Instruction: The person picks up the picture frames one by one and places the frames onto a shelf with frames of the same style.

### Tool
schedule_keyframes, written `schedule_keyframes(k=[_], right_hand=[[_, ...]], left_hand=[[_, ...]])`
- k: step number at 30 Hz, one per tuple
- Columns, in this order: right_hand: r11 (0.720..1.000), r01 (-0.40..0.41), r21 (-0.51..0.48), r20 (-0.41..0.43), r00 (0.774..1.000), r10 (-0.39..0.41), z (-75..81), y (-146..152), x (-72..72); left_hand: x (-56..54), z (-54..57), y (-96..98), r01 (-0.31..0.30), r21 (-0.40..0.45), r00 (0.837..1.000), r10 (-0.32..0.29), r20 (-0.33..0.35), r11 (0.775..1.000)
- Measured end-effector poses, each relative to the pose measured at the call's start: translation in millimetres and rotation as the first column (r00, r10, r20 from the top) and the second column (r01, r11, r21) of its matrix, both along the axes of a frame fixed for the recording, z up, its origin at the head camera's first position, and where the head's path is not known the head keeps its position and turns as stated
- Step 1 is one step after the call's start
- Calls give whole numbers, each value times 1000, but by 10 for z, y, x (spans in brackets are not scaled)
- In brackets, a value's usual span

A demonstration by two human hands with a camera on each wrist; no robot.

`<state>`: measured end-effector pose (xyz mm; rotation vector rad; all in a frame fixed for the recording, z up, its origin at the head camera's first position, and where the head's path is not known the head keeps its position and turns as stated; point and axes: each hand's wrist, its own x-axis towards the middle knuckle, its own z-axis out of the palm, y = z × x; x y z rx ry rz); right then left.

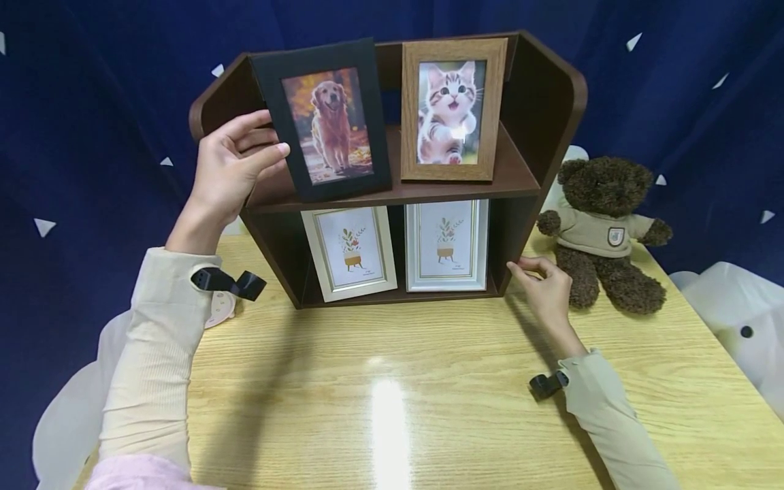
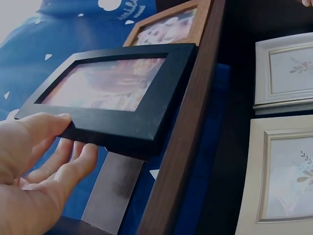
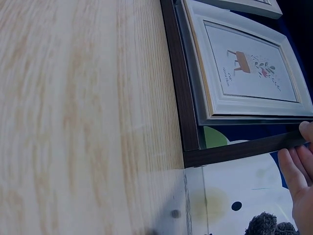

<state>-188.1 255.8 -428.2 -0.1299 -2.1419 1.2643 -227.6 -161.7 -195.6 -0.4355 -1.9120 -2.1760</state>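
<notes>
My left hand (image 1: 235,163) pinches the left edge of a black picture frame (image 1: 382,136) with a dog photo, thumb in front and fingers behind. That frame leans slightly to the left at the upper level of a dark brown two-tier shelf (image 1: 429,197). Beside it on the same level stands a wooden picture frame (image 1: 409,116) with a kitten photo. My right hand (image 1: 545,289) grips the shelf's right side panel low down, its thumb and fingers on either side of the edge in the right wrist view. Below, a cream frame (image 1: 388,262) and a white frame (image 1: 412,248) stand upright.
A brown teddy bear (image 1: 606,218) in a beige shirt sits right of the shelf on the wooden table (image 1: 343,381). A pinkish round item (image 1: 220,309) lies partly behind my left sleeve. Dark blue curtain (image 1: 110,82) hangs behind everything.
</notes>
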Motion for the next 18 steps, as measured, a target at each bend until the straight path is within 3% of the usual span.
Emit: schedule_keyframes(k=[12, 18], right_hand=[[1000, 8, 5, 14, 1000, -8, -9, -7, 12], [1000, 2, 10, -3, 1000, -2, 20, -15, 15]], left_hand=[[-21, -21, 34, -76, -113, 997, 76, 0, 991], [-30, -14, 60, -134, -206, 991, 128, -42, 969]])
